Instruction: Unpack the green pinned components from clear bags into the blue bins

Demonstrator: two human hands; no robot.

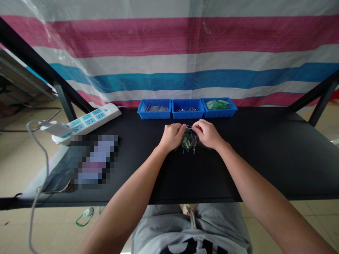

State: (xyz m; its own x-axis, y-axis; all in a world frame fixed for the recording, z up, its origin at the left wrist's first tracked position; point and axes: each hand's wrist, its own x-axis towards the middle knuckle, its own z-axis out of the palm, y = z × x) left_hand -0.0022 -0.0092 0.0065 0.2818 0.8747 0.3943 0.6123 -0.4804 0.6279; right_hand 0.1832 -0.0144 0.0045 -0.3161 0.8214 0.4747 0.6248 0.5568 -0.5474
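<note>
Both of my hands meet over the middle of the black table (238, 169). My left hand (171, 137) is closed in a pinch on the left edge of a small green circuit board (186, 142), held just above the tabletop. My right hand (207, 133) is also pinched, gripping thin metal pins at the board's top right. Several metal leads (194, 145) hang down from the board between the two hands.
Three blue bins stand in a row at the table's back: the left bin (154, 108) and middle bin (188, 108) hold metal parts, the right bin (219, 107) green boards. A white power strip (87, 121) and a pixelated object (92, 160) lie at the left.
</note>
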